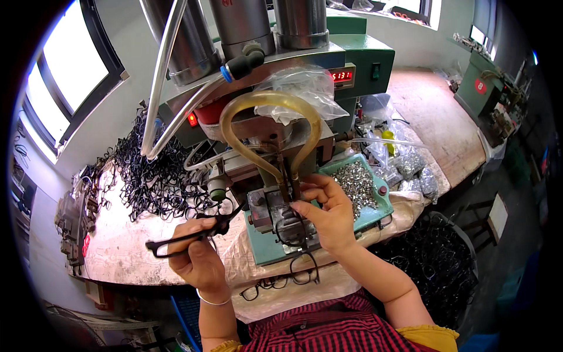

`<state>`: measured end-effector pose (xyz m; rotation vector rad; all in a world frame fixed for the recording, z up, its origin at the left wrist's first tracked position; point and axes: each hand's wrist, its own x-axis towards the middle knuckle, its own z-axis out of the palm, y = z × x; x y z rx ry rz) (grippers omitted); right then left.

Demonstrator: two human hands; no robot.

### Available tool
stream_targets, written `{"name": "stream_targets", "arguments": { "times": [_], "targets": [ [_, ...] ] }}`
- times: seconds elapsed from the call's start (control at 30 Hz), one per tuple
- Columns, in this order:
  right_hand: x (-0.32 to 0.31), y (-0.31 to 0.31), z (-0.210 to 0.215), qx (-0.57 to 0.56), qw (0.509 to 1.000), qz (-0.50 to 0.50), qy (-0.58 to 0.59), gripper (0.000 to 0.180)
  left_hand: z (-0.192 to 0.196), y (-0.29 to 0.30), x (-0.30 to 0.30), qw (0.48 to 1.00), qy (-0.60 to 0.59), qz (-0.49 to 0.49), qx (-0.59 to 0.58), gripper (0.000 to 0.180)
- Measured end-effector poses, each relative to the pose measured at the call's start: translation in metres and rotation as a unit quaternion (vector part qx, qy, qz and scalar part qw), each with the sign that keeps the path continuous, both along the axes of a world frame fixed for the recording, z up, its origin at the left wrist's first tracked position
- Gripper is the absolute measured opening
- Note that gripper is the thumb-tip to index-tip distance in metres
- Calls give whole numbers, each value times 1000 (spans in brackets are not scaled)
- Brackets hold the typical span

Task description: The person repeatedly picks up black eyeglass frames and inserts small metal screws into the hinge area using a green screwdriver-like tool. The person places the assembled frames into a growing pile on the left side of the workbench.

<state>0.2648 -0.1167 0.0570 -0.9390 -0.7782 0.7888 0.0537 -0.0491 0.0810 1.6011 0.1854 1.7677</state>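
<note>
My left hand point(199, 258) is closed around black eyeglass frames point(223, 223), left of the machine's fixture point(285, 218). They stick out to both sides of my fingers. My right hand point(331, 214) reaches in from the right, thumb and fingers pinched together at the fixture, just under two yellowish tubes point(314, 126) that come down into it. A dark eyeglass frame point(277, 236) shows at the front of the fixture, below my right fingertips. What those fingertips grip is partly hidden. More black glasses point(317, 271) lie at the table's front edge, below the fixture.
Metal cylinders point(240, 26) of the press rise behind. A teal tray point(384, 206) of small metal parts point(352, 183) stands right of my right hand. Black frames point(143, 170) are heaped at the left. Bags point(410, 164) lie beyond the tray; a dark-filled container point(434, 264) stands lower right.
</note>
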Motion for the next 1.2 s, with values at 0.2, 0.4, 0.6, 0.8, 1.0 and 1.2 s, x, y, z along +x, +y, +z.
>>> {"name": "stream_targets", "arguments": {
  "times": [0.2,0.4,0.6,0.8,1.0,1.2],
  "targets": [
    [-10,-19,20,-5,1000,18,8,46,16,3,22,999,22,25,30,11],
    [82,-27,-36,-191,762,-245,-568,27,4,-26,30,929,307,8,207,8],
    [111,-34,-76,-146,776,-272,-550,19,-7,-18,47,901,332,7,280,25],
    [106,0,-69,-106,688,-202,-689,16,-15,-32,41,895,354,53,265,26],
    [114,-42,-71,-156,942,-234,-182,16,-36,-59,-59,861,303,397,93,25],
    [112,-24,-94,-44,977,-205,28,18,-76,33,-121,784,466,410,-7,42]
  ]
}}
